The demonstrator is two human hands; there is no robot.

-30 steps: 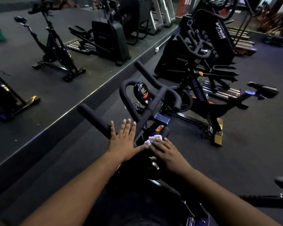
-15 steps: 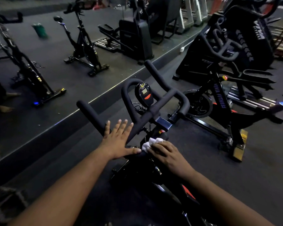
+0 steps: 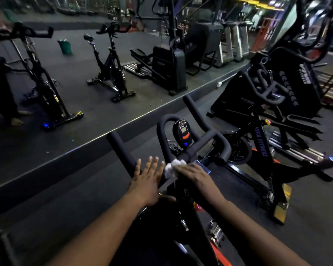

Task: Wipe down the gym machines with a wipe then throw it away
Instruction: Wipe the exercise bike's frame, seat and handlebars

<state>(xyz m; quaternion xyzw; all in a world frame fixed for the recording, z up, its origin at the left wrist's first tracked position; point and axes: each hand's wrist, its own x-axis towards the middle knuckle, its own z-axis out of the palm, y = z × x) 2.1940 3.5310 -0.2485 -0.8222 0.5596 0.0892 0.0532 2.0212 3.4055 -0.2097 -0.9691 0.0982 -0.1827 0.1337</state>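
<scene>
**White wipe at the foot of the crossbar**

White, crumpled wipe (image 3: 172, 167) sits just below centre frame, pressed by the right hand (image 3: 193, 172), whose fingers curl over it onto the black padded handlebar (image 3: 198, 146) of the nearest exercise bike. The bar's unwiped length runs up and right from the wipe towards the round console (image 3: 183, 132). The left hand (image 3: 149, 178), fingers spread flat, rests just left of the wipe, so the right hand is better placed.
</scene>
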